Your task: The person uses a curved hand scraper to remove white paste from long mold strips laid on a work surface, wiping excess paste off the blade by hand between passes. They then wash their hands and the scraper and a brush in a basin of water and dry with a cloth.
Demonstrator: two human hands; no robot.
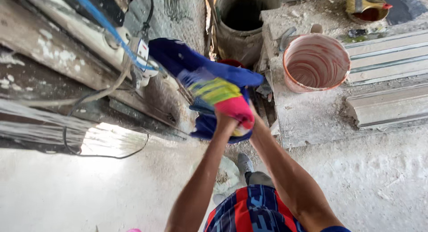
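Closest to me, my striped shirt [254, 212] fills the bottom edge, blue and red, with both forearms rising out of it. Below them I can see a grey shoe [244, 161] on the dusty concrete floor [67, 192]. Up the arms now: my left hand [225, 124] and right hand [249, 120] meet in the middle of the view, both closed on a bundle of cloth [209, 78]. It's blue, with a yellow-green patch and a pink patch, held up in the air just beside the socket [143, 53] on the left wall. The fingers are mostly buried in the folds, so I can't make out each grip beyond both hands clutching the fabric. A blue hose [100, 20] runs down that wall toward the socket, and a black cable [107, 155] loops below it. Further out, right of the cloth, a pink-stained bucket [316, 62] stands on a rough slab [312, 120]. Farthest back, a dark drum [240, 22] and a brush [363, 4] resting across a small tub.
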